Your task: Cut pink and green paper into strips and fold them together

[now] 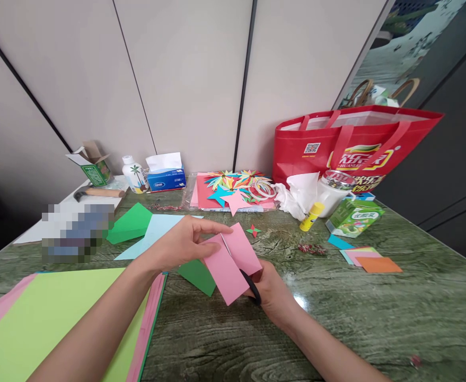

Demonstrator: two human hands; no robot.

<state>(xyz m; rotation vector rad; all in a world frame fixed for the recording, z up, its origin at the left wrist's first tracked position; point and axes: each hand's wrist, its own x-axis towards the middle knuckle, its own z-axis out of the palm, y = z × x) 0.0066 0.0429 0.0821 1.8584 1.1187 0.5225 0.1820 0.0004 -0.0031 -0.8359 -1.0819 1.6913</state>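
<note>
My left hand (188,239) pinches the upper left part of a pink sheet of paper (227,273) between thumb and fingers. A cut runs down the middle of the sheet from its far edge, and the two halves stand slightly apart. Wrapped round the dark handles of a pair of scissors (253,289), my right hand (270,292) is at the sheet's near right side. Paper hides most of the blades. Below the pink sheet lies a green piece of paper (199,277), with a pale blue sheet (151,239) beyond my left wrist.
Large coloured sheets (69,307) lie at the near left. Folded paper stars (235,199) rest at the back, near a blue tissue box (167,178). A yellow glue stick (312,216), a white mug (332,193), small paper pieces (381,264) and a red bag (300,154) are at right.
</note>
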